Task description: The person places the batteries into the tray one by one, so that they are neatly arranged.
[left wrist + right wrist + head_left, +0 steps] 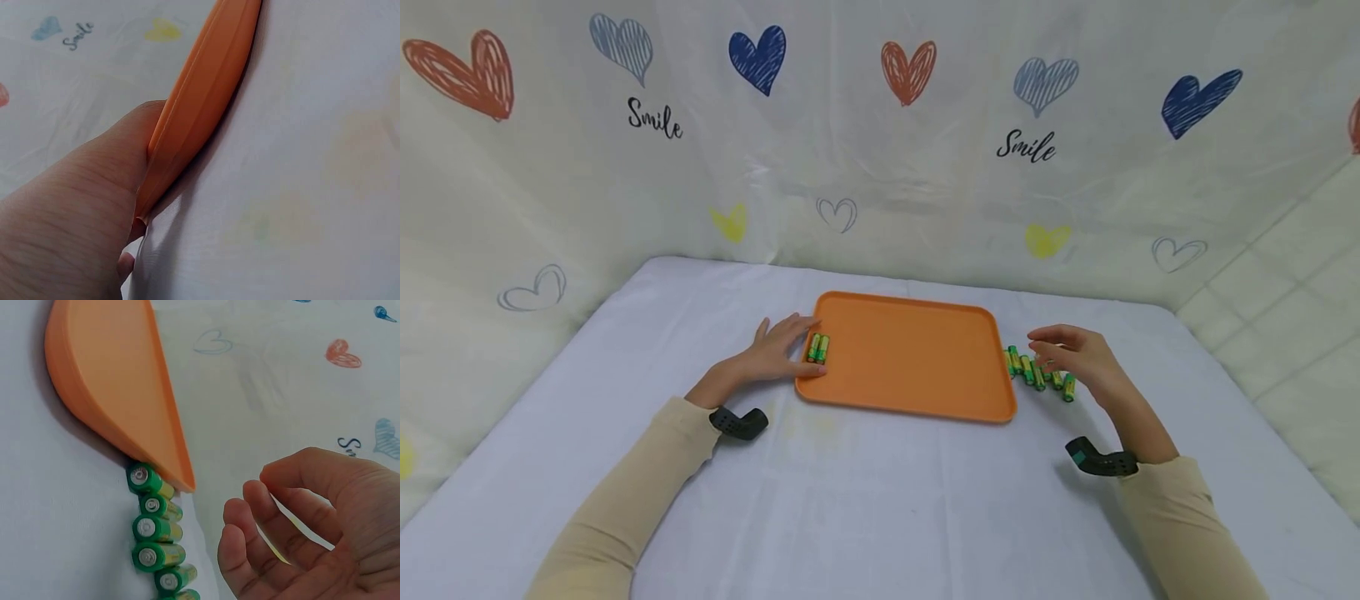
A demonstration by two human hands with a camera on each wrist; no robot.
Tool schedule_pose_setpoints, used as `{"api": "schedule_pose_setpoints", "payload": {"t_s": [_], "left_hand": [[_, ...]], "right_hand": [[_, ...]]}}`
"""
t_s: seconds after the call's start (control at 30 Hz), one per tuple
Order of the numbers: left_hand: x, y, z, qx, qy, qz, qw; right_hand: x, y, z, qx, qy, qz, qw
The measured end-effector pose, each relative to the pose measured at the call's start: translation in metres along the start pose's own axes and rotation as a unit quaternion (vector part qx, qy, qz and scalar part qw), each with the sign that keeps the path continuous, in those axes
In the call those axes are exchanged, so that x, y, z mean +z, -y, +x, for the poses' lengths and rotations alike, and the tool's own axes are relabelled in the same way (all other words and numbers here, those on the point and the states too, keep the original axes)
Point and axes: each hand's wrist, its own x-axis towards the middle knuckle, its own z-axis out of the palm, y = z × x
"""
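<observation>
An orange tray lies flat on the white cloth. Two green and yellow batteries sit side by side inside its left end. My left hand rests on the tray's left rim, thumb and fingers spread to either side of that pair. The left wrist view shows the thumb side of the hand against the tray's outer wall. Several more batteries stand in an uneven row just off the tray's right edge. Above them hovers my right hand, fingers loosely bent, with nothing between thumb and fingertips.
White cloth covers the table, which ends at a back edge beyond the tray. Behind it hangs a pale sheet printed with hearts and "Smile". Each wrist wears a black band.
</observation>
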Motion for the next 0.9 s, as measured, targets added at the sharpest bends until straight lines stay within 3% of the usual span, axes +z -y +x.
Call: {"api": "schedule_pose_setpoints", "payload": {"t_s": [0.47, 0.7, 0.9], "left_hand": [[-0.002, -0.001, 0.001, -0.002, 0.001, 0.003, 1.0000], [0.000, 0.001, 0.002, 0.001, 0.002, 0.010, 0.9999], [0.001, 0.004, 0.002, 0.000, -0.002, 0.009, 1.0000]], "right_hand": [[-0.023, -0.028, -0.009, -0.005, -0.005, 0.018, 0.9998], [-0.032, -0.042, -0.014, 0.016, -0.009, 0.027, 0.9995], [-0.037, -0.046, -0.017, 0.039, -0.002, -0.001, 0.9992]]}}
